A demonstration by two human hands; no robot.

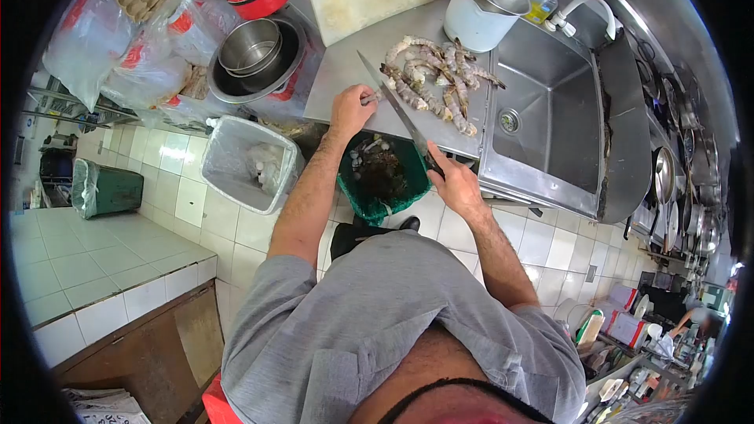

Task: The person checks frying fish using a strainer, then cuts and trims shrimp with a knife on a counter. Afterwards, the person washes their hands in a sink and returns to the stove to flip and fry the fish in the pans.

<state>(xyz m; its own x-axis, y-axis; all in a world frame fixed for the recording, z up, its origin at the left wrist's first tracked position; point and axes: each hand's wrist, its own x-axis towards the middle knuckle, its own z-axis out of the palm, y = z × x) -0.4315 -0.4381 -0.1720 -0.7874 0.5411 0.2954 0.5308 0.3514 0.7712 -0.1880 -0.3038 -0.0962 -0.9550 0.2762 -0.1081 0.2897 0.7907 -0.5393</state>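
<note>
Presently, a small piece (371, 99) is pinched by the left hand (351, 112) beside a knife (405, 121) gripped by the right hand (459, 188). Prawns (419, 88) are heaped on the surface (339, 71) at one o'clock. Steady blade control is judged necessary.

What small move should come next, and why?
Probably bring the long steel knife carefully onto the small greyish piece in the grip of the left hand: the blade lies close beside it, the right hand holds the handle, and the green plastic bin sits open below.
</note>
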